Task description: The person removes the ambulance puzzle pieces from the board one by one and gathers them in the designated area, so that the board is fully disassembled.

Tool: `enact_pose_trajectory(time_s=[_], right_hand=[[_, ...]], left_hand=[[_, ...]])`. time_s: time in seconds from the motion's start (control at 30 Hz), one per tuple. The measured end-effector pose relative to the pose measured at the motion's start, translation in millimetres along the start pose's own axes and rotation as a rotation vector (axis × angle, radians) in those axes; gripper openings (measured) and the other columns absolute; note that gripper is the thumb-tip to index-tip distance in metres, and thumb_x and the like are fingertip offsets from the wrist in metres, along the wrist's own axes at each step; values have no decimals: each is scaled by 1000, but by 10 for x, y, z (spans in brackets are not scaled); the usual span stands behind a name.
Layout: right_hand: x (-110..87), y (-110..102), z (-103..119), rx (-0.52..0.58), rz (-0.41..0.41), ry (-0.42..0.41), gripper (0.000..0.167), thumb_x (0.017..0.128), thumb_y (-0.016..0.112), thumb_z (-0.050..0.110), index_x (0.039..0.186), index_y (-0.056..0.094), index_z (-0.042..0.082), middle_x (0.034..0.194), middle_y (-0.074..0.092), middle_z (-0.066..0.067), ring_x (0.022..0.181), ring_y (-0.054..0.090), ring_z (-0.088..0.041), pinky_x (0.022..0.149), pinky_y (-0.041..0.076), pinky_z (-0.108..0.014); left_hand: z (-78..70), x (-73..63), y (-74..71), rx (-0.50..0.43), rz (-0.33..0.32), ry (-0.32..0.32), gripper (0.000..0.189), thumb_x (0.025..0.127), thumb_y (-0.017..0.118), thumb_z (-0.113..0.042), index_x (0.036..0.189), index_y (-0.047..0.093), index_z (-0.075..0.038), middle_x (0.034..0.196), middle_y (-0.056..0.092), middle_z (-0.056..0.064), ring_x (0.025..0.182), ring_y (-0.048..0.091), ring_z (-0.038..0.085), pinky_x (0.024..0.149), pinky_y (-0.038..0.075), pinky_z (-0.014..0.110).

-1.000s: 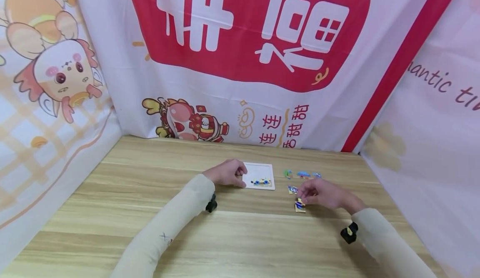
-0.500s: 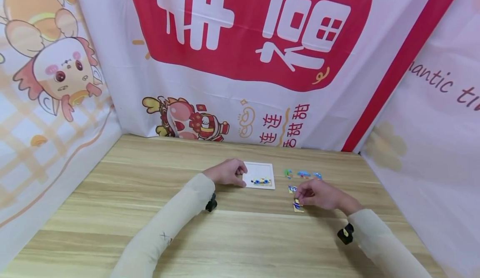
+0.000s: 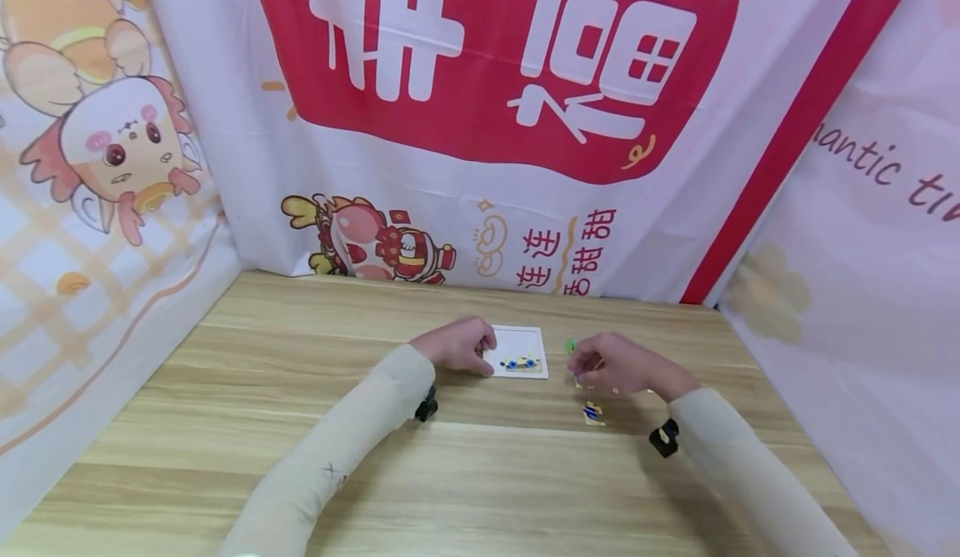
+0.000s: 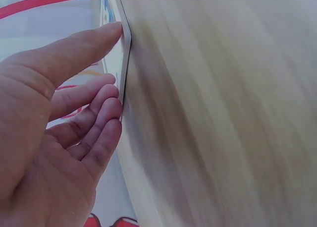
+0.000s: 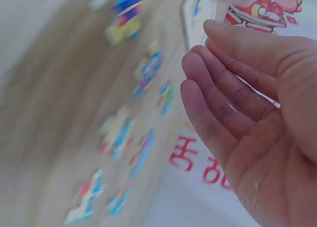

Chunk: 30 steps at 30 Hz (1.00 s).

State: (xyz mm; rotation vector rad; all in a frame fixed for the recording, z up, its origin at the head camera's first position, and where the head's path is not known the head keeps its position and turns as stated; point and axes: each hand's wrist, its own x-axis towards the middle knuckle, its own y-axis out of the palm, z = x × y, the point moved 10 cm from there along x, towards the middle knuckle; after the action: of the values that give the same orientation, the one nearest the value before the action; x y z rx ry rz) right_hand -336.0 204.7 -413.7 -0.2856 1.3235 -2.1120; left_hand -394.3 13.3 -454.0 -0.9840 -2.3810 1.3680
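Observation:
My left hand [image 3: 459,346] touches the left edge of a white puzzle tray [image 3: 517,338]; in the left wrist view its thumb [image 4: 94,41] lies at the tray's edge, other fingers loosely bent below. Yellow-and-blue puzzle pieces [image 3: 521,364] lie along the tray's near side. Right of the tray, my right hand [image 3: 626,365] hovers over loose puzzle pieces, hiding most of them in the head view. The right wrist view shows its fingers loosely bent, with nothing visible between them. One yellow-and-purple puzzle piece [image 3: 593,413] lies nearer me; a green puzzle piece [image 3: 570,345] peeks out beyond the hand.
Several loose pieces lie spread on the wooden table [image 3: 450,474], among them a red-and-blue piece [image 5: 88,197] and a slim blue piece [image 5: 142,153], blurred. Printed cloth [image 3: 420,148] hangs around the table's back and sides.
My right hand has lifted from the yellow-and-purple piece, which now lies free, and moved forward and left over the other pieces. My left hand stays at the tray.

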Motion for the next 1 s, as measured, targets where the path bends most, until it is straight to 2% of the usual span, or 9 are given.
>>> enact_pose_trajectory(time_s=[0.2, 0.43, 0.67, 1.0], right_hand=[[350, 29, 285, -37, -2, -77, 13, 94, 74, 4, 107, 76, 4, 99, 77, -5, 90, 68, -9, 84, 61, -26], [655, 131, 423, -28, -2, -88, 19, 91, 76, 0, 110, 76, 2, 103, 77, -9, 90, 68, -10, 84, 59, -25], [766, 212, 383, -21, -10, -74, 25, 85, 78, -9, 108, 76, -1, 100, 78, -12, 90, 71, -16, 83, 60, -24], [875, 258, 311, -73, 31, -53, 27, 86, 81, -6, 111, 79, 5, 103, 78, -5, 91, 69, -11, 84, 60, -25]], left_hand=[[-116, 71, 42, 20, -1, 41, 39, 91, 85, -25, 122, 72, -6, 117, 71, 4, 105, 62, 15, 103, 54, 35], [-148, 148, 64, -6, -10, 50, 37, 89, 87, -23, 117, 73, -5, 111, 72, 5, 102, 63, 17, 101, 54, 37], [-144, 154, 102, -21, -14, 42, 39, 88, 87, -23, 119, 72, -5, 115, 72, 6, 106, 63, 18, 104, 53, 37], [-122, 138, 79, -26, -18, 24, 41, 88, 87, -25, 120, 72, -6, 116, 71, 5, 107, 62, 18, 105, 53, 37]])
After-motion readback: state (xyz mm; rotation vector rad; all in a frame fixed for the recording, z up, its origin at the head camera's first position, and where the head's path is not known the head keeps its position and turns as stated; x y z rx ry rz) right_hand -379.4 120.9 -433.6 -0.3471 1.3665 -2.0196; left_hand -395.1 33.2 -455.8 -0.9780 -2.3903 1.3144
